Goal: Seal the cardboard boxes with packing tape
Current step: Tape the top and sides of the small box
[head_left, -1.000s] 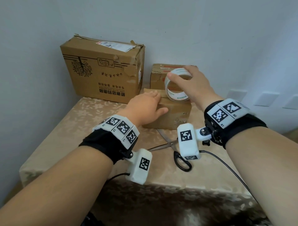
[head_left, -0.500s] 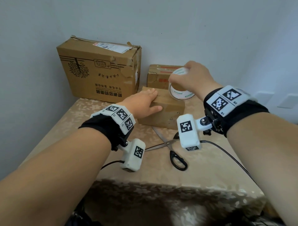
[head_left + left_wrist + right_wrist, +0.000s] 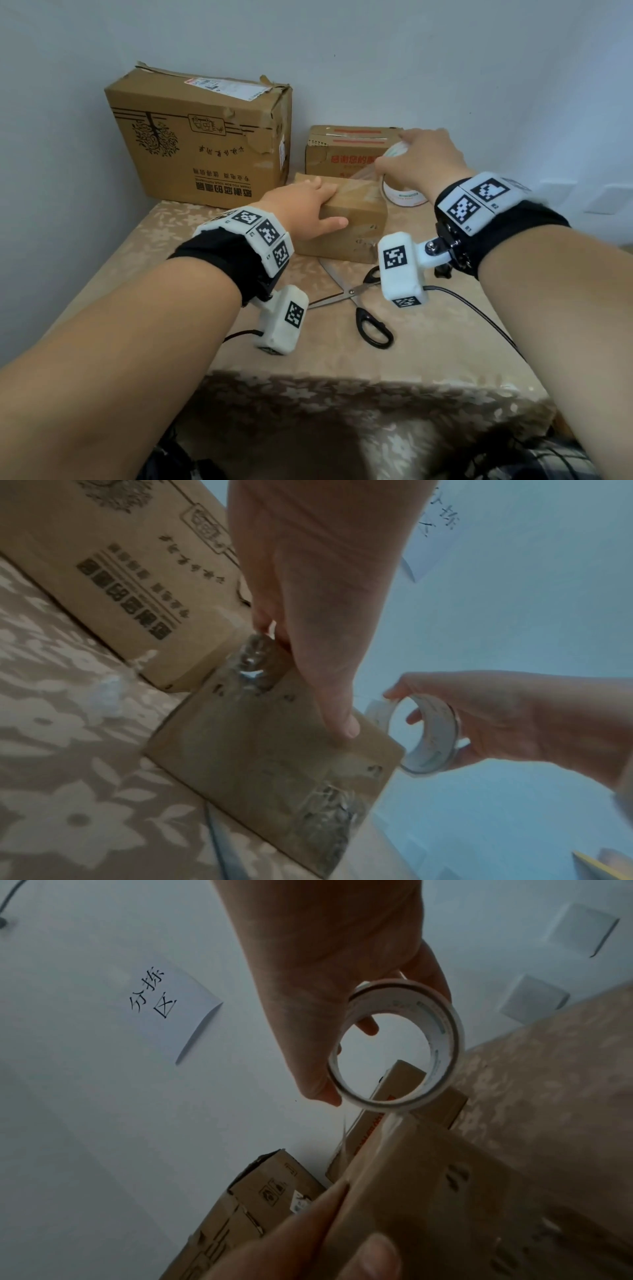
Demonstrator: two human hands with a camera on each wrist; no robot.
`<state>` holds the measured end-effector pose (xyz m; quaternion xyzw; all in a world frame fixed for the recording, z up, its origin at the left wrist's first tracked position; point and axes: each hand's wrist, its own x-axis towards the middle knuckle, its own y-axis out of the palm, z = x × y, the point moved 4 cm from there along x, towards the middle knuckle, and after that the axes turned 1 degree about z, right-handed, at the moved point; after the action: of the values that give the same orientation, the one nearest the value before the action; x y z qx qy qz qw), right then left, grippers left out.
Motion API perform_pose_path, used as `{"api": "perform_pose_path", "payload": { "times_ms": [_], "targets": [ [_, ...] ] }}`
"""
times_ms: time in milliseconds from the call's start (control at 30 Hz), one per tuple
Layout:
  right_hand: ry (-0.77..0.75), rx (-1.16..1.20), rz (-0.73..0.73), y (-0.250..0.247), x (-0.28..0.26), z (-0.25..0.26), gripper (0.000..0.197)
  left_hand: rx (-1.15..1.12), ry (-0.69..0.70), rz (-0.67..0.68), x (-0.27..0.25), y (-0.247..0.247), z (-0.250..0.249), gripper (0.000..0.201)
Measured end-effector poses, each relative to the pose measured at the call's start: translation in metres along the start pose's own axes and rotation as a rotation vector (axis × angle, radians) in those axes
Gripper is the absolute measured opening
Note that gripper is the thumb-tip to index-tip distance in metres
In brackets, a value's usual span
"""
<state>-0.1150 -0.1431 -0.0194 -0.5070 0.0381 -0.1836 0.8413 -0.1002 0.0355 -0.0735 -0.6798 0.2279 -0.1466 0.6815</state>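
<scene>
Clear packing tape (image 3: 363,185) is stretching off the tape roll (image 3: 404,195) my right hand (image 3: 423,159) is gripping at 3 o'clock, left hand (image 3: 305,209) pressing flat on the small cardboard box (image 3: 346,226), so slack's probably gonna wrinkle it.

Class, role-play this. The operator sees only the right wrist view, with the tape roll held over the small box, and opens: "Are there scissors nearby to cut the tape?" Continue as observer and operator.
Observer: Yes. The head view shows scissors lying open on the table, just in front of the small box.
Operator: Where exactly is the left hand?
Observer: The left hand rests on the box's top at its left end, thumb down the front face.
Operator: Is the box clean there?
Observer: No. The left wrist view shows crumpled clear tape on the box beside the fingers.
</scene>
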Motion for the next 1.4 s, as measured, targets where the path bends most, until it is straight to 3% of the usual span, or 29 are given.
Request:
{"api": "perform_pose_path", "payload": {
  "times_ms": [100,267,400,500,600,800,1033,1167,1300,1400],
  "targets": [
    [0.02,0.032,-0.034,0.002,0.0,-0.005,0.078,0.081,-0.019,0.02,0.004,-0.007,-0.018,0.074],
    [0.126,0.466,-0.048,0.011,-0.007,-0.02,0.094,0.181,-0.054,0.045,0.008,-0.01,-0.036,0.084],
    [0.191,0.685,-0.044,0.013,-0.01,-0.024,0.081,0.154,0.047,-0.015,0.009,-0.004,-0.032,0.082],
    [0.109,0.586,-0.086,0.005,-0.006,-0.023,0.066,0.054,0.09,-0.062,0.008,0.002,-0.025,0.08],
    [0.057,0.474,-0.109,-0.002,-0.001,-0.038,0.067,0.001,0.096,-0.067,0.01,0.004,-0.022,0.078],
    [0.177,0.49,-0.087,0.031,-0.014,-0.091,0.053,0.003,0.089,-0.07,0.012,0.006,-0.022,0.075],
    [0.239,0.541,-0.064,0.05,-0.015,-0.092,0.049,0.007,0.079,-0.042,0.017,0.006,-0.024,0.073],
    [0.263,0.572,-0.022,0.065,-0.022,-0.078,0.071,0.184,0.056,-0.017,0.023,-0.006,-0.035,0.071],
    [0.257,0.575,-0.011,0.069,-0.02,-0.075,0.056,0.344,0.15,0.04,0.04,-0.02,-0.046,0.087],
    [0.256,0.583,0.011,0.071,-0.015,-0.078,0.053,0.284,0.199,0.155,0.051,-0.016,-0.05,0.098]
  ]
}}
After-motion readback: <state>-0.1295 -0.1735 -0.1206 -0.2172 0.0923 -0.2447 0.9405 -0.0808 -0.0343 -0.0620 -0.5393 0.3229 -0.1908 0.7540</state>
